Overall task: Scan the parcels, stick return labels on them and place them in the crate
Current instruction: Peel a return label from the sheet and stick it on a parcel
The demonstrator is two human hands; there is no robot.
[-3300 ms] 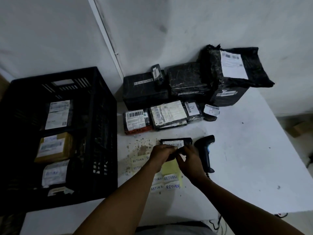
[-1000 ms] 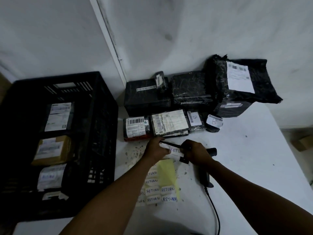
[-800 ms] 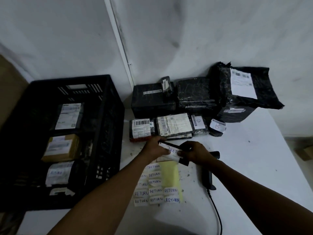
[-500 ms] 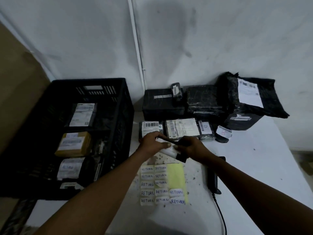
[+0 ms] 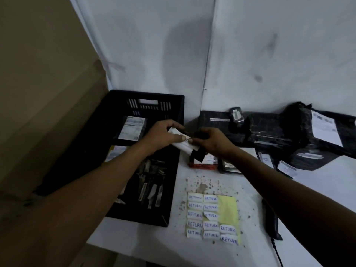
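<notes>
Both hands have lifted the small black parcel (image 5: 189, 149) off the white table (image 5: 317, 189) and carried it leftward; half a second ago it was low over the label sheet (image 5: 227, 211). The left hand (image 5: 163, 135) grips its labelled end, thumb pressing the white sticker; the right hand (image 5: 210, 141) pinches the other end. It now hangs over the black crate's (image 5: 115, 105) near-right rim, so labelling looks finished and dropping it in should follow. The scanner (image 5: 270, 220) lies on the table beside the sheet.

- White, speckled table (image 5: 317, 191) against the wall.
- Black crate (image 5: 171, 189) at left.
- Return-label sheet (image 5: 212, 218) near centre.
- Scanner (image 5: 271, 222) at right.
- Black parcels (image 5: 269, 132) along the far edge.
</notes>
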